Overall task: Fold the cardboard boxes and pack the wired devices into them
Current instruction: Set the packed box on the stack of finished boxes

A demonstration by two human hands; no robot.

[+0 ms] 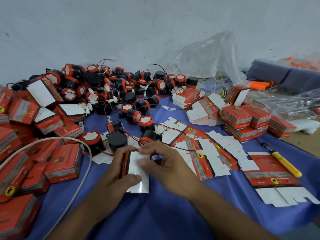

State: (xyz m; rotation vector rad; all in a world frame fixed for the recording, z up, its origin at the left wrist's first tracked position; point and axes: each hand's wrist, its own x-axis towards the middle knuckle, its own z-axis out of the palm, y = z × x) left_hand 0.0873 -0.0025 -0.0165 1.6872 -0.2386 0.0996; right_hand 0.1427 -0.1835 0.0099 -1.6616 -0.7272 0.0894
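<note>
Cardboard box [138,170] between left hand [119,172], right hand [166,163], both gripping

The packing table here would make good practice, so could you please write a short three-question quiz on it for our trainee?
1. True or false: both hands hold one box over the blue cloth.
2. The yellow screwdriver lies on which side of the hands? A) the person's left B) the person's right C) between them
3. What lies heaped at the back, against the wall?

Key
1. True: the left hand and right hand both grip it.
2. B
3. Red and black wired devices.
</note>
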